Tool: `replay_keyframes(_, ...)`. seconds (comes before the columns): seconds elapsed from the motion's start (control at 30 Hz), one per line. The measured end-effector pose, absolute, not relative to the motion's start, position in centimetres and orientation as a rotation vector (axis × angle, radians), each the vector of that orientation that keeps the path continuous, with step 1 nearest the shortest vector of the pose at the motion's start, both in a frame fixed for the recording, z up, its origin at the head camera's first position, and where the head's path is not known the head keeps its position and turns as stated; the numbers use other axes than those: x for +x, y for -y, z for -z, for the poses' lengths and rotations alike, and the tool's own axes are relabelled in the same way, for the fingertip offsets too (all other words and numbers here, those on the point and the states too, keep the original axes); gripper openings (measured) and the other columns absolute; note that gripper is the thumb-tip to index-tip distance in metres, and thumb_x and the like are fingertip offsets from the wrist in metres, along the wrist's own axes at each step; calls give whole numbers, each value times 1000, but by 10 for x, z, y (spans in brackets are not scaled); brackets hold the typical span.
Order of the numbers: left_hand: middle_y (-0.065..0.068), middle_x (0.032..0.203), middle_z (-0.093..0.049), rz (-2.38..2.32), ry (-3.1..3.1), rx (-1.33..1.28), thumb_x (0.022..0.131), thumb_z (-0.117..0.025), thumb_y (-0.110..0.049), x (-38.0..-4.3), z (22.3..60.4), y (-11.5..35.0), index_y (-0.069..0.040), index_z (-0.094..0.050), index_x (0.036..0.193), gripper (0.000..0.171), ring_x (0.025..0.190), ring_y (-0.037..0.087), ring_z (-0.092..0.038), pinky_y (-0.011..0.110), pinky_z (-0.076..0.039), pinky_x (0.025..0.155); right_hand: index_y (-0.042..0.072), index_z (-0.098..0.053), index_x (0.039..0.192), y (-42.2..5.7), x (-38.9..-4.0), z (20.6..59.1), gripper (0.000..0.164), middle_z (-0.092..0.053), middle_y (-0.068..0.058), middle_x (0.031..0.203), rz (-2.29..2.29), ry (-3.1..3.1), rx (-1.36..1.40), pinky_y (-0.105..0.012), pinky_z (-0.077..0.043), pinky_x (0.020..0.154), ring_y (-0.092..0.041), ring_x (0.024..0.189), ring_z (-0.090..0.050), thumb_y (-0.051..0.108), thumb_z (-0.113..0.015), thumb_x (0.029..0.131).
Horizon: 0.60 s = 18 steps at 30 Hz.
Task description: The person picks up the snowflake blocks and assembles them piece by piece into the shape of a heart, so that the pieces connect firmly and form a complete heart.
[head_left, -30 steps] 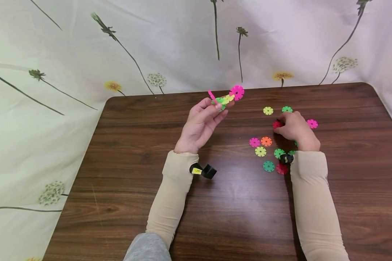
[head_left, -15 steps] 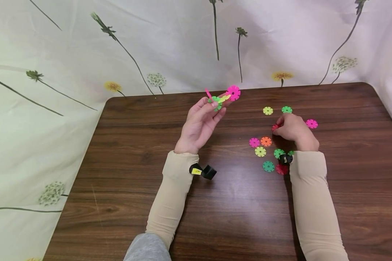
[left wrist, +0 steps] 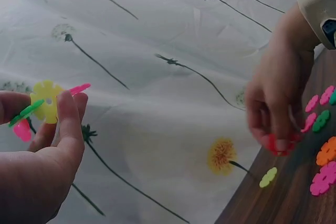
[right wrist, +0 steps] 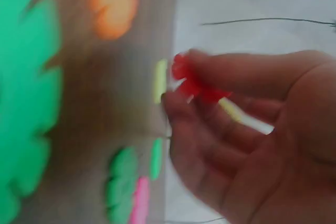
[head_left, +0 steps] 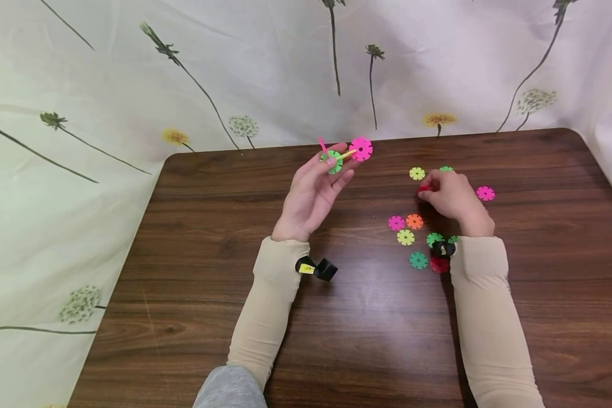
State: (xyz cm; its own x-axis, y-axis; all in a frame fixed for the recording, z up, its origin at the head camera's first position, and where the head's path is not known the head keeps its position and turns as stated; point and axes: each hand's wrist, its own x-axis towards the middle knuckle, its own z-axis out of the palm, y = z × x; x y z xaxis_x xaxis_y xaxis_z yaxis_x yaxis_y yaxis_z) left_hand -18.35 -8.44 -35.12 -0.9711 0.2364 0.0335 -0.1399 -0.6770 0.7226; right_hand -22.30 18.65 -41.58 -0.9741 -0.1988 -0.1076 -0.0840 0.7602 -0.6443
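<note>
My left hand (head_left: 311, 195) pinches a small joined group of notched plastic discs above the table. In it I see a green disc (head_left: 332, 162), a yellow disc (left wrist: 46, 102), a large pink disc (head_left: 361, 149) and another pink disc (head_left: 323, 145) seen edge-on. To the right, my right hand (head_left: 455, 198) holds a red notched disc (right wrist: 193, 85) between thumb and fingers, raised off the tabletop. Part of that red disc is hidden by the thumb. The two hands are apart.
Several loose discs lie on the dark wooden table (head_left: 209, 272) around my right hand, among them a yellow disc (head_left: 416, 174), an orange disc (head_left: 414, 221) and a pink disc (head_left: 485, 193). A flower-print cloth (head_left: 285, 68) hangs behind the table's far edge.
My right hand has picked the red disc up from the table and moved slightly left with it. My left hand has turned the joined discs and shifted them a little left.
</note>
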Motion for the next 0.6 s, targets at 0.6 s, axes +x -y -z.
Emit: replay_keyframes(0.6,5,113,-64,-2635,-1204,229,98,-45,-6,-185,350,88,-7,-70,97,25,106,22,-65,27,-52,85,0,-68,105,-124,-183,350,19,-69,2,97,2098,-2621,-766,-19,-53,77,-10,84,-65,-2,-68,86)
